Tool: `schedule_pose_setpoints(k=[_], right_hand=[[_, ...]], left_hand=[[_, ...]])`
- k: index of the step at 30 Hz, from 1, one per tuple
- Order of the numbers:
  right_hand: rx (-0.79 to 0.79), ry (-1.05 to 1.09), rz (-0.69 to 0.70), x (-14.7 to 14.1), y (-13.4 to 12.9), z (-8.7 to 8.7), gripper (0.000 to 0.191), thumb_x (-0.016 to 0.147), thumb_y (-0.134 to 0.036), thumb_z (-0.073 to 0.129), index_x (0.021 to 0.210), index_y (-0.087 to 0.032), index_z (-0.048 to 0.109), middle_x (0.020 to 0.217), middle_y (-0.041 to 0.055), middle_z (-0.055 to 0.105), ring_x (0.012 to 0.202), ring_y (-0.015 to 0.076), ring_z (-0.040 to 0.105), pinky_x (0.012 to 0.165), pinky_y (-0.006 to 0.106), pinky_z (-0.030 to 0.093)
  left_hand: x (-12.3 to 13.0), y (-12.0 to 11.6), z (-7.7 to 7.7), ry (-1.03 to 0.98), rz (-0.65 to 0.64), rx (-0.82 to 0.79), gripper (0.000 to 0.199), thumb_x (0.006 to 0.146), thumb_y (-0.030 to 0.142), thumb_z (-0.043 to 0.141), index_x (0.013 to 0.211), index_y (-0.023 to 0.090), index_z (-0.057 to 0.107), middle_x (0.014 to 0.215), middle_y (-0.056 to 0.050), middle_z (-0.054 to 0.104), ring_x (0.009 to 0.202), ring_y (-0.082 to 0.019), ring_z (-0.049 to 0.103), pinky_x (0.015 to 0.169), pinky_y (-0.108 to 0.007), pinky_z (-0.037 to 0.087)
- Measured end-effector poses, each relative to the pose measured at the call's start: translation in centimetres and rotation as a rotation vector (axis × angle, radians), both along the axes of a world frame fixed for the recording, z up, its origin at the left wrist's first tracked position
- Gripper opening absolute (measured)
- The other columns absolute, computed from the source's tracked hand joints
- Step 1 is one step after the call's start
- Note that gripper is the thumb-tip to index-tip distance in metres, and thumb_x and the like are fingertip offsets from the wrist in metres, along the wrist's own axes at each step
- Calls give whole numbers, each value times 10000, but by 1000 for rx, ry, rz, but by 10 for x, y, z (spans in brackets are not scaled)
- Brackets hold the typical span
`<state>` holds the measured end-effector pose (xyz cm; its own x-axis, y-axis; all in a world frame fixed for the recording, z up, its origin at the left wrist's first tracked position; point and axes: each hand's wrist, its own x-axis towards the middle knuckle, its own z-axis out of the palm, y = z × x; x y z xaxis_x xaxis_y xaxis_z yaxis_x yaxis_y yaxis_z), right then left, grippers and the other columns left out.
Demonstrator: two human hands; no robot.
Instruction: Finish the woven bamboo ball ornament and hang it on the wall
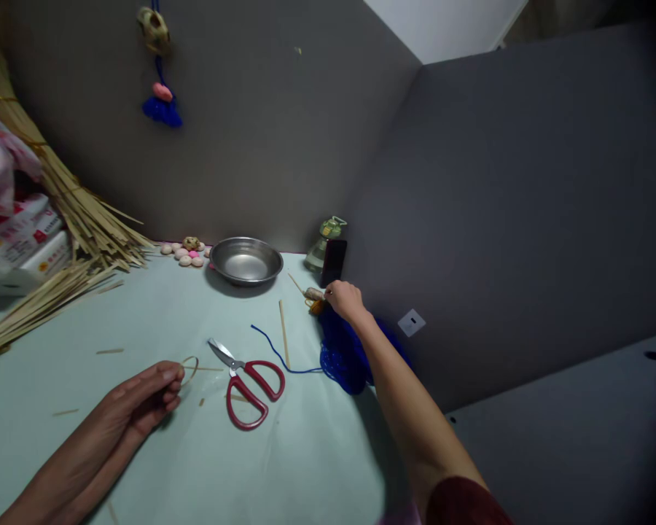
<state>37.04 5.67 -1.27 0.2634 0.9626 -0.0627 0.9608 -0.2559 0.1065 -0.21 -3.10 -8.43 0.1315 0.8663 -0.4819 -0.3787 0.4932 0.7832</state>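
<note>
My left hand (147, 397) pinches a thin straw strip bent into a small loop (190, 370) above the table. Stretched far out, my right hand (344, 297) has its fingers closed at the right end of a small beige wound bundle (313, 294); what exactly they grip is hidden. An orange-brown bundle (317, 308) lies just below it. Under my right forearm spreads a heap of blue cord (342, 361), with one loose end trailing left. Between my hands lie red-handled scissors (248, 379), blades parted slightly and pointing to the upper left.
A steel bowl (246, 262) stands near the back wall, beside several pale egg-shaped pieces (183, 254). A dark phone (333, 262) leans against a green lantern-like object (320, 251). Straw bundles (87, 219) fill the left side. A woven ornament (156, 33) hangs on the wall.
</note>
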Motion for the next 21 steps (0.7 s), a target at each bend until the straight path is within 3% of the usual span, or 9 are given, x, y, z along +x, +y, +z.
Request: schedule_pose_setpoints(k=[3,8,13,16,19,21], right_hand=[[-23,22,-60,16,10,-14,380,1008,-372,682,1326,-170,628,1333,113,649,1129,257,680,950,472,599],[26,121,-117,22,11,-28,384,1011,-371,677,1333,-170,625,1335,115,648,1131,261,681,948,474,599],[289,320,-111,22,1,-8,240,965,-209,668,1190,-129,684,1354,194,641,1314,335,592,1043,453,518],[423,522,-66,2,-14,4,308,1013,-295,553,1281,-150,603,1332,175,674,1252,286,645,965,392,552],[396,856,57,-37,-38,1,341,1036,-417,469,1276,-193,562,1193,100,756,1028,202,750,847,320,591],[238,1546,163,-68,-56,-8,361,972,-470,576,1192,-184,585,1116,121,778,968,230,768,850,369,595]], left_hand=[[1,-1,5,-22,-25,27,329,504,292,1017,737,197,805,750,18,697,689,-141,606,636,-175,621],[3,-3,11,-18,21,15,418,400,318,1053,724,193,819,777,4,735,685,-140,619,626,-169,622],[6,-4,16,-25,34,23,466,364,374,1064,708,194,807,727,10,707,654,-122,607,594,-148,598],[7,-5,16,-30,30,32,499,363,407,1066,737,204,804,728,10,713,653,-118,623,589,-140,594],[8,-7,15,-17,31,32,534,361,419,1068,779,212,809,760,-1,745,698,-139,676,608,-151,610],[8,-7,14,-22,20,39,521,396,422,1065,802,218,810,802,-11,772,764,-170,727,663,-176,636]])
